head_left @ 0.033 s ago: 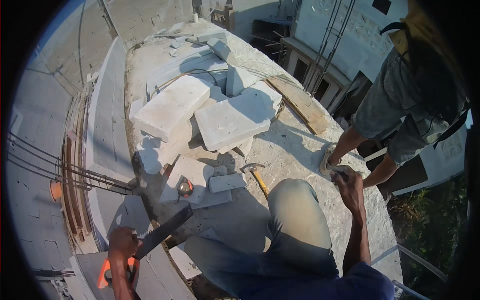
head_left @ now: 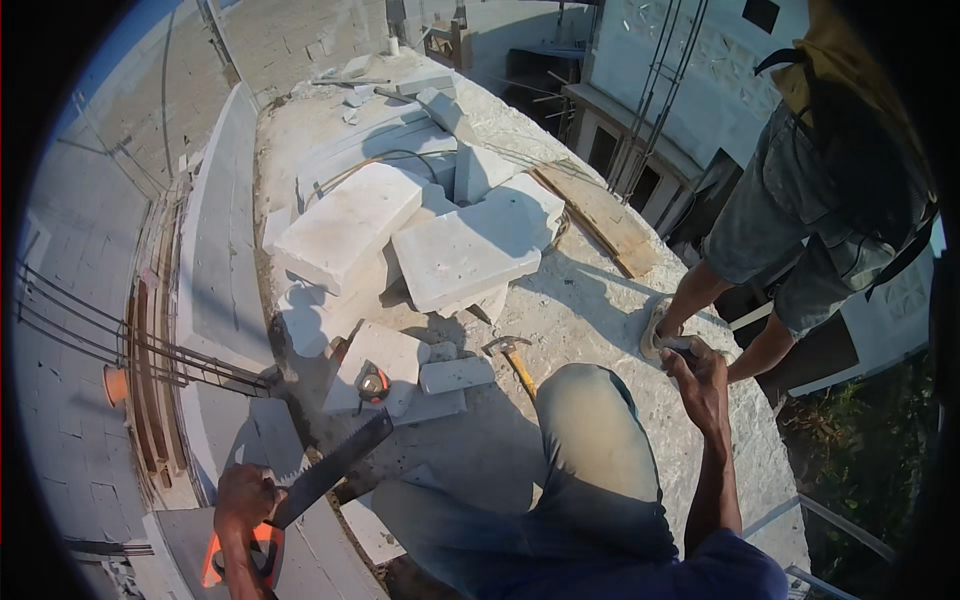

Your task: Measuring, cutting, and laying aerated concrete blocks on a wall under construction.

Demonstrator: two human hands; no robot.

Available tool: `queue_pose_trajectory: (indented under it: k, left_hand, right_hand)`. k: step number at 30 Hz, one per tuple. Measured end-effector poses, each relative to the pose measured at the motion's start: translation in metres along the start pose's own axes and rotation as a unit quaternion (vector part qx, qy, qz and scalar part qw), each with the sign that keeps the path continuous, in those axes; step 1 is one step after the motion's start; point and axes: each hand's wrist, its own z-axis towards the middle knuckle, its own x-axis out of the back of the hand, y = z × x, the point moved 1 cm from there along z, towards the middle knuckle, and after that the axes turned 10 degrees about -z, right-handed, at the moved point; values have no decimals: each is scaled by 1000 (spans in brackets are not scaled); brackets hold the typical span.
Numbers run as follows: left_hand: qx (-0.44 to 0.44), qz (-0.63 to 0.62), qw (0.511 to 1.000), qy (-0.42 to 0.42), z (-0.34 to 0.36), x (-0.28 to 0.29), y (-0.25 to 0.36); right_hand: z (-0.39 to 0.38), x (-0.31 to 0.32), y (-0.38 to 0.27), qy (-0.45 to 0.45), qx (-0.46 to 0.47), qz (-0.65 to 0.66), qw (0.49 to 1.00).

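My left hand [head_left: 248, 500] is closed round a handsaw where the toothed dark blade [head_left: 335, 470] meets the orange and black handle [head_left: 232, 562]. The blade slants up and away to the right, its tip just short of a tape measure [head_left: 373, 384] lying on a white block piece [head_left: 388, 350]. On the right, my right hand [head_left: 702, 385] is raised beside my bent knee, thumb and fingers pinched together; whatever sits between them is too small to make out. Ahead of that knee, a hammer [head_left: 517, 368] with a yellow handle lies on the rough concrete.
Large white blocks [head_left: 465, 245] are piled ahead, with a wooden board [head_left: 595, 220] to their right. A co-worker's leg [head_left: 745, 225] stands at the right, near the slab's edge. Steel bars [head_left: 150, 345] jut out on the left beside a low block wall [head_left: 220, 260].
The whole view has shifted slightly. My left hand still grips the handsaw, and my right hand stays raised and pinched.
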Motion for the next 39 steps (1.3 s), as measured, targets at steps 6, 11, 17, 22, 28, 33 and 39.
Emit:
queue_pose_trajectory:
  k: [6, 11, 17, 22, 28, 33, 39]
  left_hand:
    - [85, -421, 903, 13, -8, -19, 48]
    - [-14, -575, 817, 42, 69, -97, 145]
    - [-92, -817, 567, 41, 163, -141, 273]
    - [-77, -874, 478, 42, 216, -147, 347]
    - [-28, -551, 827, 113, 259, -128, 386]
    - [-88, -168, 946, 264, 313, -159, 325]
    - [-38, -74, 969, 234, 351, -168, 283]
  right_hand:
    - [-59, -49, -48, -314, 94, 162, 931]
    - [-109, -134, 0, -529, 164, 73, 829]
    - [-73, -125, 32, -401, 50, 247, 881]
    - [-20, -100, 24, -233, -1, 397, 888]
    - [64, -54, 5, -82, 0, 363, 928]
    - [108, -75, 32, -95, 63, 115, 987]
    - [118, -137, 46, -1, 119, 19, 993]
